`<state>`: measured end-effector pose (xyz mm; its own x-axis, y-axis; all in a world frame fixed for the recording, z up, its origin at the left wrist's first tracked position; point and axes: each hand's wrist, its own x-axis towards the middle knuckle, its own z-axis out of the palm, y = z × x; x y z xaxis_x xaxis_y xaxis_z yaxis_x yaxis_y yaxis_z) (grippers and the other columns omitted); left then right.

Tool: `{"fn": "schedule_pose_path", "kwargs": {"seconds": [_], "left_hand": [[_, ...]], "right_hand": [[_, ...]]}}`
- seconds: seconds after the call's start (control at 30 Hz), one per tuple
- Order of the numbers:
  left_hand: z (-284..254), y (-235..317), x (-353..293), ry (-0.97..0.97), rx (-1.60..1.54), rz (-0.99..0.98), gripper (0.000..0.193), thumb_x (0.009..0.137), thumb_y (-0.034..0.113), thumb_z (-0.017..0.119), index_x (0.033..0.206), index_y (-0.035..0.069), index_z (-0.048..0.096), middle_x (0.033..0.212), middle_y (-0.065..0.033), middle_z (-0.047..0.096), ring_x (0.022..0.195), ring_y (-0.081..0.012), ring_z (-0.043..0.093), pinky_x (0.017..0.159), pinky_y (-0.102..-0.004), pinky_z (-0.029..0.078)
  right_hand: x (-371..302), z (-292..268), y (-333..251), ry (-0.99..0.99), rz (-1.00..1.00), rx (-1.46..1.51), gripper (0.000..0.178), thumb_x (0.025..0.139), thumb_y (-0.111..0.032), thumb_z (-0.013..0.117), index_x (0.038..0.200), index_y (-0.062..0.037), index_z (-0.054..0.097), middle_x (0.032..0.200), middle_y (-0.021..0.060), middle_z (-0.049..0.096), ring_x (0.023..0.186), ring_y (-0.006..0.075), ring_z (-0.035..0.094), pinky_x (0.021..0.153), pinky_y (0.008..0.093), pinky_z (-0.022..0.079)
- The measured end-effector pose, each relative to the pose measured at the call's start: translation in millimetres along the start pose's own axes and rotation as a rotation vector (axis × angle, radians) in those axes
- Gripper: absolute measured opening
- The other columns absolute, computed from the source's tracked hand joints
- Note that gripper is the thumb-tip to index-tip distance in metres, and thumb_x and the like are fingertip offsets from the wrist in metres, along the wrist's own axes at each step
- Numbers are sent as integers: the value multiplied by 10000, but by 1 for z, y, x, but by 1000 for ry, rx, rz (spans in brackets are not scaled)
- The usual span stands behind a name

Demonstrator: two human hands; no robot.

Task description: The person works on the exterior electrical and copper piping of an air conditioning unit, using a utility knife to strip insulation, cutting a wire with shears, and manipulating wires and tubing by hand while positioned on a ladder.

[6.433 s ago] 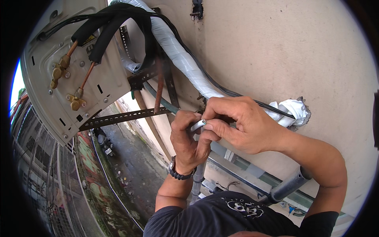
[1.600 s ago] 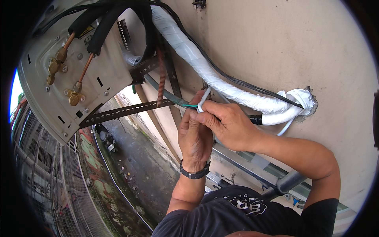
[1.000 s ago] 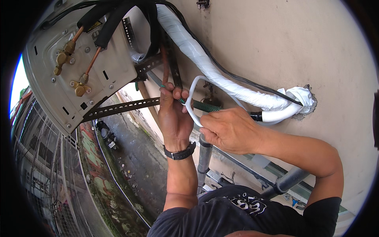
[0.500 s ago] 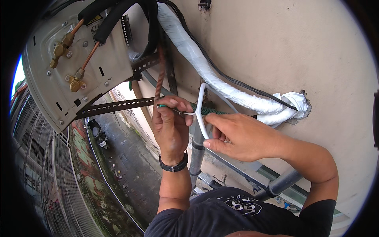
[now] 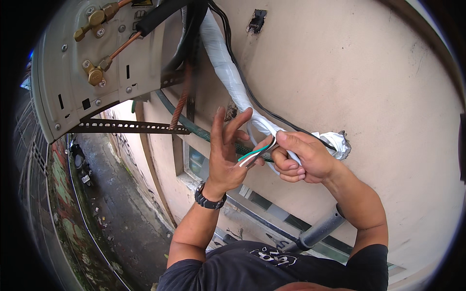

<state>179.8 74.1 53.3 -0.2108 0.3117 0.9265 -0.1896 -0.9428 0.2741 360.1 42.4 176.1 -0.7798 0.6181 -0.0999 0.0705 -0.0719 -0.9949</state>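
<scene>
- Grips white sheathed cable in right hand, just off centre toward three o'clock, with thumb pressed on top and fingers curled under
- Holds left hand near centre, with fingers parted and stretched toward twelve o'clock
- Has green, white and dark insulated conductors fanning from right fist toward eight o'clock, across left thumb; cannot tell if pinched there
- Wears black wristwatch on left wrist, at seven o'clock
- Works beside white-wrapped pipe bundle, running from twelve o'clock toward wall hole at three o'clock
- Faces beige outdoor unit between ten and eleven o'clock, fitted with brass service valves and copper pipe
- Has perforated steel bracket at nine o'clock, under the unit, and dark-green hose passing behind left hand
</scene>
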Motion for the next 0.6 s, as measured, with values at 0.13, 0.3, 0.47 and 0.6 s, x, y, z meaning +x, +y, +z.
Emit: {"fn": "schedule_pose_path", "kwargs": {"seconds": [0.13,0.3,0.47,0.6], "left_hand": [[5,17,17,-166,230,152,864,870,370,820,1555,38,410,1465,-197,583,1369,-346,539,1055,-416,464],[22,19,30,-113,466,304,447,910,119,739,1333,12,646,1357,-168,654,1324,-406,569,1071,-460,488],[31,8,20,83,183,220,160,1005,118,654,1064,-22,703,1145,-181,733,1223,-360,644,1042,-463,504],[31,24,23,137,-266,-116,348,1081,297,580,961,-18,667,975,-129,711,1058,-292,665,999,-441,512]], "right_hand": [[-7,-7,7,-7,-36,43,537,1123,-496,388,1212,-1,578,594,-35,373,444,44,292,416,216,295],[-10,-6,6,16,-29,68,524,1113,-512,408,1098,-29,609,599,-33,393,476,51,320,435,227,291],[-4,10,18,354,-453,-776,354,1113,-384,483,1012,-57,572,616,77,509,527,220,520,489,354,370],[-3,25,19,405,-669,-1202,281,1079,-295,550,958,-40,551,649,199,589,599,419,624,525,466,437]]}}
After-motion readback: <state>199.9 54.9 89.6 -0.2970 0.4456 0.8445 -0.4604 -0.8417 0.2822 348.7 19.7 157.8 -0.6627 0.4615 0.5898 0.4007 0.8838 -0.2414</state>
